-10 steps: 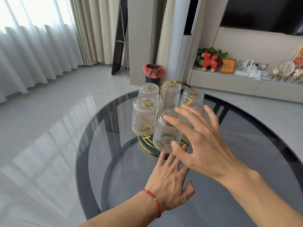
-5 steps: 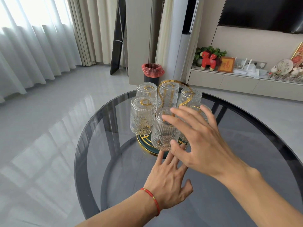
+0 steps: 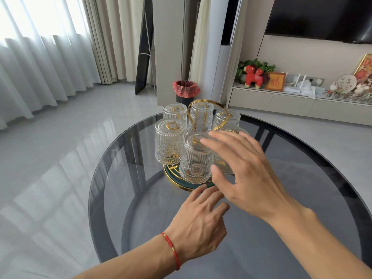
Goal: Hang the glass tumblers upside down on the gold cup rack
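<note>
Both spread, the right hand (image 3: 244, 176) hovers beside the nearest tumbler (image 3: 196, 158) while the left hand (image 3: 198, 222) lies near the rack (image 3: 201, 117) base on the open counter (image 3: 141, 198).

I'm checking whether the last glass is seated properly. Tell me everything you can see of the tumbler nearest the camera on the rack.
The nearest tumbler is clear pressed glass, ribbed, with a band of round flower medallions near the rim. It hangs upside down, base up, over the gold cup rack's dark green tray. The right hand is spread beside it, fingertips over its base; actual contact is unclear. The left hand lies below, apart.
</note>
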`<state>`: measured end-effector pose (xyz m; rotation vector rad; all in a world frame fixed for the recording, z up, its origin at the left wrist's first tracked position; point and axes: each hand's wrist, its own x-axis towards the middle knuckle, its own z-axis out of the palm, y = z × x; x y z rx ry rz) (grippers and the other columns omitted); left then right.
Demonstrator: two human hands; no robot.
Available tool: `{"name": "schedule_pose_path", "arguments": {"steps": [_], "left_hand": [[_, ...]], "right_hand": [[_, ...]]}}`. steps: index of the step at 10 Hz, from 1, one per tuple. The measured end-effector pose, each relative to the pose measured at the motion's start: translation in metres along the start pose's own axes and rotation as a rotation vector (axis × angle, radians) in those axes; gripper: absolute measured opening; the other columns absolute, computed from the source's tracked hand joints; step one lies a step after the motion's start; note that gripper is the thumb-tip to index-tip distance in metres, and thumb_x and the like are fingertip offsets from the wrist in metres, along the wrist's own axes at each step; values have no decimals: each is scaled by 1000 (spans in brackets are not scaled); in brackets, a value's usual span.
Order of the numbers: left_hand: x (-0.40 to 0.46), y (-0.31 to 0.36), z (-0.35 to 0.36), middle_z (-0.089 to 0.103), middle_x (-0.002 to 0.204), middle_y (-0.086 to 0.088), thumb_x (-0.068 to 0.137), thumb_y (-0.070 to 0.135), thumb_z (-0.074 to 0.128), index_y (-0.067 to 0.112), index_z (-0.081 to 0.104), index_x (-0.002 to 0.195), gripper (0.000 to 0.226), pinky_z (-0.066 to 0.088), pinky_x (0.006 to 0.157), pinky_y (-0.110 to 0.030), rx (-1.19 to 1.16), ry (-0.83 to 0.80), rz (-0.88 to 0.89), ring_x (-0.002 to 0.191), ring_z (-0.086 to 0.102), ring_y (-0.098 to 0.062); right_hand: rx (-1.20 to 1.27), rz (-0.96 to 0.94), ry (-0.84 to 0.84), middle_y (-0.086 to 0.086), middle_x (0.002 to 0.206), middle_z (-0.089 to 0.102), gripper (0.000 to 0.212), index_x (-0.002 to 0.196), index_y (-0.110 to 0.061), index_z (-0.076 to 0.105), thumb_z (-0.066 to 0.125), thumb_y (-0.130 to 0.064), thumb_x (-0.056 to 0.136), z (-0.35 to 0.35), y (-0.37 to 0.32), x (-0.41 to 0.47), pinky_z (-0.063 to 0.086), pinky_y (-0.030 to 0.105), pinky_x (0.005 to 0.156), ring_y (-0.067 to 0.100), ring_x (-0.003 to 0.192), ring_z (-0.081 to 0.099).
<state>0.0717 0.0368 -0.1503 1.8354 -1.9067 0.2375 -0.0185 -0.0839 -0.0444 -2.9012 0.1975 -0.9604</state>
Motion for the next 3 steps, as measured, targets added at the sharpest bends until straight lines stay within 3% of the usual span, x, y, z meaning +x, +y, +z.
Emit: {"name": "schedule_pose_path", "arguments": {"steps": [1,2,3], "left_hand": [[-9,14,-21,71,106,-3,84,7,59,9,70,100,19,55,79,-41,-126,97,13,96,64,-27],[-15,32,-52,74,100,0,85,0,64,8,71,90,12,56,71,-38,-197,246,7,87,67,-24],[-34,52,-92,75,98,4,89,4,62,8,75,85,14,56,77,-33,-302,456,-64,92,71,-15]], "right_hand": [[123,40,103,2,142,64,41,135,-15,67,61,-17,95,-14,-1,-13,41,47,113,20,134,57],[364,142,201,-4,131,70,33,125,-17,72,62,-10,95,-31,-12,-25,48,35,108,12,130,62],[606,171,348,-7,121,74,27,120,-21,71,61,-14,96,-68,-25,-49,50,31,103,21,120,68]]}}
